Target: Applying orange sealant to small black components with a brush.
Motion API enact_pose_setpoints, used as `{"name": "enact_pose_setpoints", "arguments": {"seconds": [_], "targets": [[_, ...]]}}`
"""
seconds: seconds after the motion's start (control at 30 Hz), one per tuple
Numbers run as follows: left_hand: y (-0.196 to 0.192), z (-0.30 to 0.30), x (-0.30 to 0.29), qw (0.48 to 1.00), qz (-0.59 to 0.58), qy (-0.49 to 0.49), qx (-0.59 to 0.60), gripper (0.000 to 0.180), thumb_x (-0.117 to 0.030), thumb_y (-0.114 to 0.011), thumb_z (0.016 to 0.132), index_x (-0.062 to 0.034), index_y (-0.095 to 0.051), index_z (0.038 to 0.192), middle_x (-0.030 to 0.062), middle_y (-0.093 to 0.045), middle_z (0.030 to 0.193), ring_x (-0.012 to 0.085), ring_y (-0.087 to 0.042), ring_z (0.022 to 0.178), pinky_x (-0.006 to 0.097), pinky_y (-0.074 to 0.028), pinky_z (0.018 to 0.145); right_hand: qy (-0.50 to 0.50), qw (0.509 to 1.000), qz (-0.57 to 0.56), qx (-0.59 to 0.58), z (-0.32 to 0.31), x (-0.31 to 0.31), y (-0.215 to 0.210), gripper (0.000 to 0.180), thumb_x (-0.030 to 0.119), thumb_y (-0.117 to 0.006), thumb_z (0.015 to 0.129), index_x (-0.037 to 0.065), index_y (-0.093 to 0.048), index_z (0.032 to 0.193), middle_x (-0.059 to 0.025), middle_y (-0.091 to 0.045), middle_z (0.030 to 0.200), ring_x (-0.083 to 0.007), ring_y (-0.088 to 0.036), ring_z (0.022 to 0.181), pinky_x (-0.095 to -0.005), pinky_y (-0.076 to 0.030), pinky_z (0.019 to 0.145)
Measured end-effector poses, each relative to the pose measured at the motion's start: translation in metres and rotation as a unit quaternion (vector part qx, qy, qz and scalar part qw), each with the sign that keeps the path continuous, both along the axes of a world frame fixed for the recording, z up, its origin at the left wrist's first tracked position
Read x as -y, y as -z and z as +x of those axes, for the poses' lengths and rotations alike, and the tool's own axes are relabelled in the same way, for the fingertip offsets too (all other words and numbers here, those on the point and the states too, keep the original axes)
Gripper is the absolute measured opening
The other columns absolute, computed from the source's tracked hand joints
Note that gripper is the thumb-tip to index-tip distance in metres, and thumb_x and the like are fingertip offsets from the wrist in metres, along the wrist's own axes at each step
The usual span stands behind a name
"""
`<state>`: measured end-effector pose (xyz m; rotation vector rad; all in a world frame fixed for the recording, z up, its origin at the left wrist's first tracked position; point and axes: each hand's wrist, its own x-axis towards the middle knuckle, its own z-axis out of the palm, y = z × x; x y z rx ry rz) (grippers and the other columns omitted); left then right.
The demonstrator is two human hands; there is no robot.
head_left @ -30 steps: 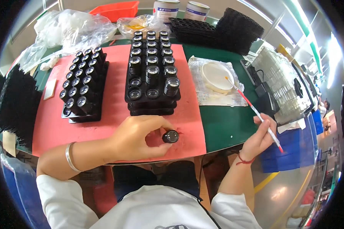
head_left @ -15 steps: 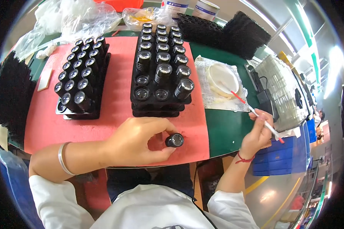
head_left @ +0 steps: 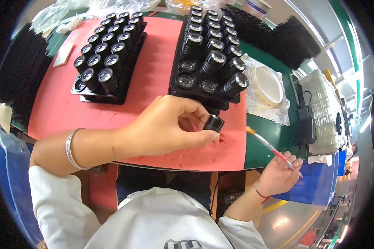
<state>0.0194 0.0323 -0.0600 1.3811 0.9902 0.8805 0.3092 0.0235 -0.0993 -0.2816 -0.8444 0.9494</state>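
My left hand (head_left: 166,126) grips a small black cylindrical part (head_left: 214,123) between thumb and fingers, just above the red mat (head_left: 153,79), in front of the right black tray (head_left: 207,54) of similar parts. My right hand (head_left: 278,174) holds a thin red-handled brush (head_left: 270,147) off the table's near right edge, its orange tip pointing toward the black part. A second black tray (head_left: 108,58) of lens-topped cylinders stands on the mat to the left.
A shallow white dish (head_left: 266,85) rests on paper on the green table, right of the trays. Stacks of empty black trays (head_left: 295,39) stand at the back right and far left. Clear plastic trays (head_left: 324,108) and a black adapter (head_left: 305,124) lie at the right.
My left hand has lifted and turned the black part. My right hand has brought the brush from near the white dish toward the part.
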Motion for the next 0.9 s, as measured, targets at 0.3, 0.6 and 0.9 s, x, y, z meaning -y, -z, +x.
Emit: {"name": "enact_pose_setpoints", "arguments": {"seconds": [0.3,0.6,0.9], "targets": [[-0.0013,0.0015,0.0038,1.0,0.001,-0.016,0.008,0.03,-0.022,-0.072,0.071,0.0036,-0.058,0.077,0.0019,-0.055,0.068,0.0057,-0.052,0.064,0.021,-0.047,0.062,0.029,0.992,0.024,0.118,-0.0072,0.0035,0.0048,0.02,0.022,-0.05,0.084,0.007,-0.039,0.076,-0.0037,-0.036,0.06,-0.0139,-0.032,0.059,-0.0286,-0.027,0.056],[0.0004,0.0021,0.0054,0.999,0.011,0.005,0.053,0.026,-0.02,-0.069,0.075,0.0018,-0.06,0.086,0.0011,-0.059,0.075,0.0049,-0.053,0.071,0.019,-0.043,0.061,0.081,0.981,0.043,0.171,-0.0064,0.0015,0.0065,0.021,0.023,-0.05,0.085,0.007,-0.039,0.077,-0.0035,-0.037,0.061,-0.0135,-0.032,0.058,-0.0282,-0.027,0.055],[-0.0007,-0.0022,0.0042,0.996,-0.001,0.073,0.05,0.026,-0.004,-0.057,0.083,0.0037,-0.054,0.107,0.0075,-0.06,0.097,0.0114,-0.056,0.091,0.026,-0.044,0.082,0.068,0.983,0.038,0.169,-0.0032,0.0026,0.007,0.019,0.021,-0.049,0.085,0.007,-0.04,0.077,-0.0033,-0.037,0.062,-0.0128,-0.032,0.06,-0.0273,-0.026,0.055]]}}
